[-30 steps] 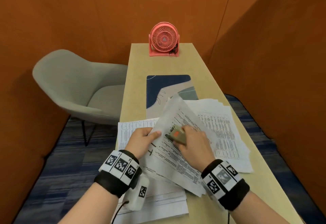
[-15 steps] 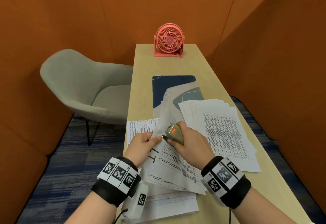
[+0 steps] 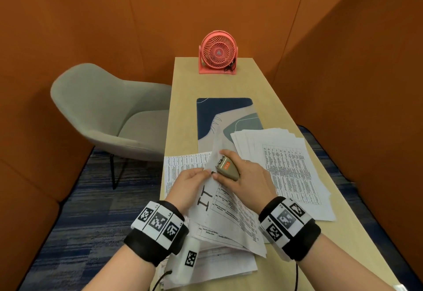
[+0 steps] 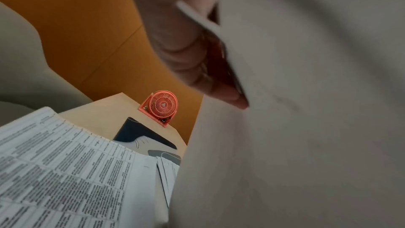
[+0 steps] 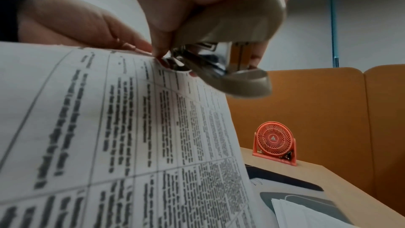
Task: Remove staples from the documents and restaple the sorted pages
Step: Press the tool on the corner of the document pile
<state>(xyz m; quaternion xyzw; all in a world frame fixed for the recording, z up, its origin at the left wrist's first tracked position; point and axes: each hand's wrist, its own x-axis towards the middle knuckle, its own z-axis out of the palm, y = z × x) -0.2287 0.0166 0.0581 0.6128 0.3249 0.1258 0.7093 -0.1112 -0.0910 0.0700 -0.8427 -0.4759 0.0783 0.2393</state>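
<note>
Pinching the upper edge of a lifted sheaf of printed pages [image 3: 225, 208], the fingers of the left hand [image 3: 191, 185] close on the paper from the left, thumb on top. The right hand [image 3: 246, 179] curls around a small beige stapler [image 3: 226, 167], thumb and fingers wrapped about its body, its metal end set against the same edge of the pages just beside the left thumb. In the right wrist view the stapler [image 5: 228, 44] meets the paper at a small curl in the sheet's corner; whether a staple sits there cannot be told. The pages rise tilted above a flat pile of papers [image 3: 219, 267] at the near edge of the wooden desk [image 3: 185, 98]. Another spread pile of papers [image 3: 286, 167] lies along the right edge, and one sheet [image 3: 183, 162] by the left edge. A blue desk mat [image 3: 224, 110] occupies the middle, a pink fan [image 3: 218, 52] the far edge. A grey chair [image 3: 103, 112] stands left of the desk.
</note>
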